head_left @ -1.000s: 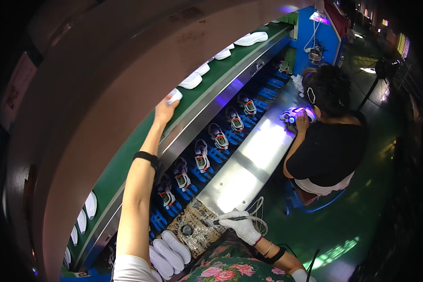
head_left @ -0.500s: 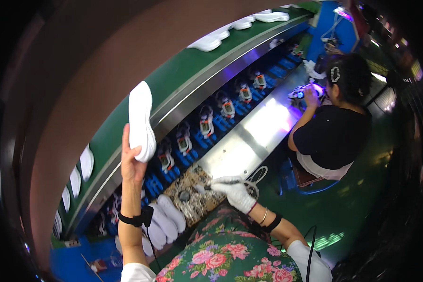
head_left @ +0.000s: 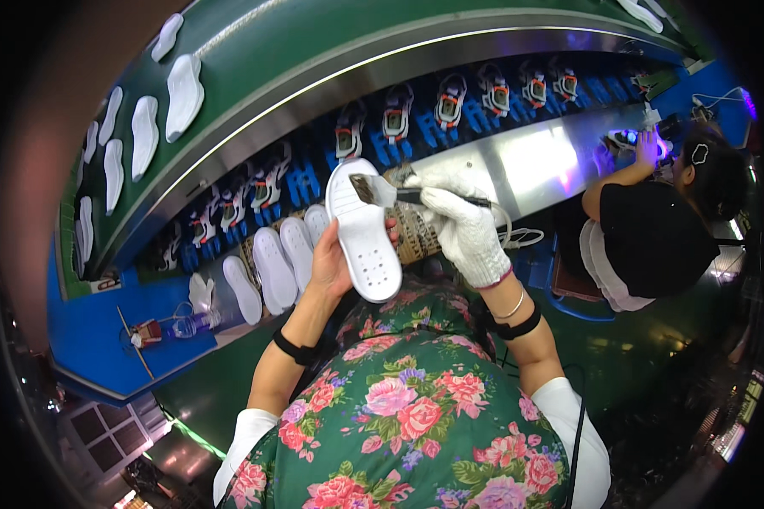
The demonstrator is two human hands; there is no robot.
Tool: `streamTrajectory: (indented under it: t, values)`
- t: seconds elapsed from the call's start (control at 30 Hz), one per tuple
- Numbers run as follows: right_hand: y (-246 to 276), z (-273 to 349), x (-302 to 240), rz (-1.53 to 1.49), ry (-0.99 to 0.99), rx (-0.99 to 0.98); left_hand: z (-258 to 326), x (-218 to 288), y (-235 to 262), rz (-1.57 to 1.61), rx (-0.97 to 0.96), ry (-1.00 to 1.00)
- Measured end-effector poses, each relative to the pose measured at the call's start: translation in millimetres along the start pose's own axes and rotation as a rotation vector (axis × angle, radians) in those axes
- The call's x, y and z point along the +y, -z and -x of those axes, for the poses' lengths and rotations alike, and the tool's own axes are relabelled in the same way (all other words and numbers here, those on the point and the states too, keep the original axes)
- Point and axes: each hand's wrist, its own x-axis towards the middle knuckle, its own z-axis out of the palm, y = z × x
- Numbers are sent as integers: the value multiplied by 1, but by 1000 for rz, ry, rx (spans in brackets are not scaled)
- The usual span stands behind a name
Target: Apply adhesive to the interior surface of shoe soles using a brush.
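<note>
A white shoe sole is tilted up in front of me, its face with small holes and grooves toward me. My bare left hand grips it, with the thumb side at its left edge and fingertips showing at its right edge. My right hand, in a white knitted glove, is closed round the dark handle of a flat brush. The brush's bristles lie over the upper part of the sole and appear to touch it. Several more white soles lie side by side on the bench, left of my left hand.
Beyond the bench, a green conveyor belt carries white soles. Below it, shoe uppers sit on a rack with blue holders. A metal worktop leads right to a seated co-worker. A blue table stands left.
My left hand has brought the sole down from beside the belt to in front of me, its holed face now showing. My right hand has raised the brush to it. The view has turned.
</note>
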Motion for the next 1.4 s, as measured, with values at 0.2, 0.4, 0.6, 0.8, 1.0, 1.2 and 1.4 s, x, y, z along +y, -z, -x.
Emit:
streamTrajectory:
  t: [0.2, 0.4, 0.6, 0.8, 1.0, 1.2, 1.4]
  values:
    - [-37, 5, 0, 412, 123, -34, 3, -10, -29, 167, -22, 37]
    - [-50, 13, -8, 926, 502, -64, 0, -11, -50, 191, -104, -12]
    - [-49, 13, -13, 1225, 884, -239, -2, -15, -62, 313, -29, -156]
    - [-53, 24, -4, 1446, 1023, -396, -3, -23, -69, -210, 254, -157]
    - [-42, 28, 3, 1244, 792, -292, 7, -22, -51, -123, 225, -102]
    - [-35, 26, 9, 1423, 904, -453, 10, -25, -41, -102, 293, -50]
    - [-29, 23, 3, 1140, 726, -150, 12, -26, -39, -141, 324, -76]
